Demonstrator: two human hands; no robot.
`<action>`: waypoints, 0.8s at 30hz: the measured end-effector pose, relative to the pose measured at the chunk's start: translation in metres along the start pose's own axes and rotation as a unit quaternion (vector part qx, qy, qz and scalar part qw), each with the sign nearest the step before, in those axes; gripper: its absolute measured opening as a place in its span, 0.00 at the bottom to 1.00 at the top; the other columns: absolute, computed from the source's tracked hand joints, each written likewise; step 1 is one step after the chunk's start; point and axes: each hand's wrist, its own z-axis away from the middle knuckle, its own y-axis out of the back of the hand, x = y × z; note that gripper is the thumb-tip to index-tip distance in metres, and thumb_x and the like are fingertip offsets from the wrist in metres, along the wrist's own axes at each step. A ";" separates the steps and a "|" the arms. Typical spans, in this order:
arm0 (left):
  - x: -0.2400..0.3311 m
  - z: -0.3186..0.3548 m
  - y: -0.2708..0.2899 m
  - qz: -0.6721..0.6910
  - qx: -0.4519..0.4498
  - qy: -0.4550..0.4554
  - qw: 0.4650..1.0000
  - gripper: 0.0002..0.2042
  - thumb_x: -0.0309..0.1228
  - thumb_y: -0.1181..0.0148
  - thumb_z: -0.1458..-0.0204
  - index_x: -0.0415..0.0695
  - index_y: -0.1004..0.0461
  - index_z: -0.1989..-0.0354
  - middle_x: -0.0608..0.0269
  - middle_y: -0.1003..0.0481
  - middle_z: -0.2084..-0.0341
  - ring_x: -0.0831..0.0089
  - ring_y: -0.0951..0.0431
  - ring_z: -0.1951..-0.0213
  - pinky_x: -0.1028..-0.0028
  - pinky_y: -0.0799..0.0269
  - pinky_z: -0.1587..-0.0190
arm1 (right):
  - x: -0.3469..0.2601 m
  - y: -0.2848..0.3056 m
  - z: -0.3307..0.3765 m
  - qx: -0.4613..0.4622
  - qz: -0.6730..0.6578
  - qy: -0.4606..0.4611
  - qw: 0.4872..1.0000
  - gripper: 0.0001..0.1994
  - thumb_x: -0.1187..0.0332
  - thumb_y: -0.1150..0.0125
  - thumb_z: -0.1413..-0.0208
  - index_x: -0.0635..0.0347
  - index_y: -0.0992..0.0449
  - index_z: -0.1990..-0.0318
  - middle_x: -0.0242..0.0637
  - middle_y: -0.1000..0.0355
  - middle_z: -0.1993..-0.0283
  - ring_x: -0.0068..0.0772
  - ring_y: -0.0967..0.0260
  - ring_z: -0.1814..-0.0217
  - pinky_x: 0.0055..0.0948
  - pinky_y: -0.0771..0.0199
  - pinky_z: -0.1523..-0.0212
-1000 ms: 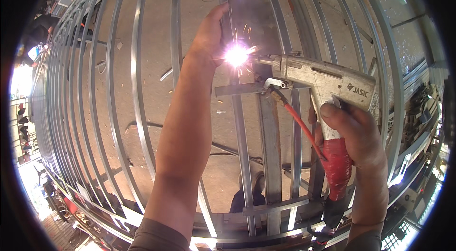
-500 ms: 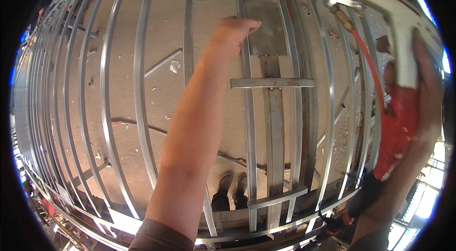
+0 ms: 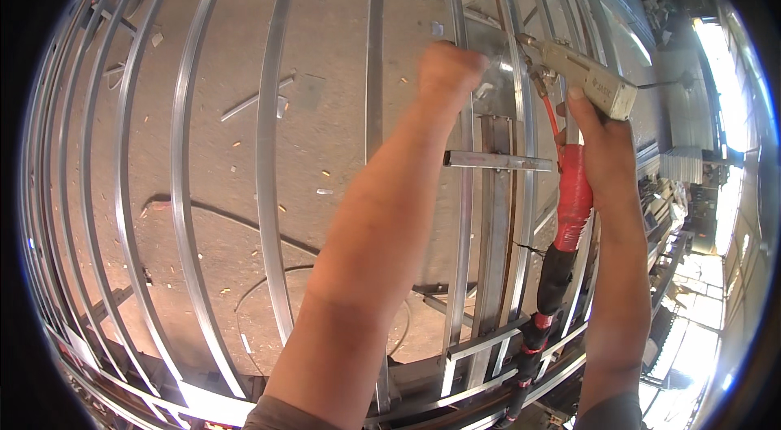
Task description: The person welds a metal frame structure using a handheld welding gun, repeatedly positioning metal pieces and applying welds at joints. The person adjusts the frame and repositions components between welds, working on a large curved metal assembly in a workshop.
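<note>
My right hand (image 3: pixel 600 141) is wrapped round the grip of a pale welding gun (image 3: pixel 598 76), thumb along its body. A thin red hose (image 3: pixel 551 117) and a thick red-wrapped cable (image 3: pixel 574 186) run from the gun. Its brass-coloured nozzle points toward the upper left, over the long steel bars. My left hand (image 3: pixel 447 72) is closed at a long steel bar (image 3: pixel 465 227), knuckles up. What its fingers hold is hidden. Just right of it lies a grey metal plate (image 3: pixel 503 88) between two bars. Nearer me, a short square tube (image 3: pixel 500 161) crosses the bars.
Parallel steel bars (image 3: pixel 267 145) form a wide frame above a littered concrete floor (image 3: pixel 220 170). A second short crosspiece (image 3: pixel 486 340) lies near the frame's front edge. A dark cable (image 3: pixel 236 220) trails on the floor. Stacked material (image 3: pixel 683 165) stands at the right.
The welding gun has come in from the far right toward the plate, with my right hand on it. My left hand has closed, its finger no longer stretched out. The view has shifted.
</note>
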 end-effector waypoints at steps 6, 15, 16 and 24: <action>0.016 0.007 -0.007 -0.119 0.033 0.029 0.992 0.11 0.31 0.37 0.52 0.36 0.17 0.67 0.43 0.16 0.63 0.52 0.14 0.54 0.64 0.18 0.54 | 0.004 -0.017 0.001 0.000 0.026 0.027 0.999 0.26 0.49 0.33 0.37 0.66 0.23 0.46 0.36 0.22 0.60 0.24 0.25 0.69 0.27 0.24 0.75; 0.032 0.015 0.002 -0.147 0.000 0.066 0.987 0.13 0.32 0.37 0.50 0.39 0.16 0.60 0.44 0.16 0.57 0.51 0.15 0.51 0.62 0.18 0.50 | 0.000 -0.040 0.009 0.033 0.184 0.014 0.982 0.23 0.51 0.34 0.35 0.65 0.20 0.49 0.34 0.22 0.66 0.23 0.27 0.70 0.28 0.27 0.71; 0.033 0.016 0.002 -0.148 -0.007 0.067 0.987 0.13 0.32 0.37 0.50 0.39 0.16 0.59 0.43 0.16 0.56 0.51 0.15 0.51 0.62 0.19 0.49 | -0.001 -0.042 0.010 0.033 0.193 0.010 0.981 0.23 0.50 0.34 0.35 0.66 0.20 0.50 0.34 0.23 0.67 0.23 0.27 0.71 0.29 0.27 0.71; 0.039 0.025 0.006 -0.108 0.020 0.067 0.992 0.14 0.31 0.38 0.52 0.35 0.16 0.60 0.39 0.17 0.58 0.48 0.15 0.51 0.61 0.19 0.50 | -0.012 -0.053 0.014 0.038 0.252 0.017 0.967 0.26 0.47 0.34 0.36 0.67 0.19 0.54 0.35 0.25 0.74 0.25 0.27 0.73 0.32 0.27 0.71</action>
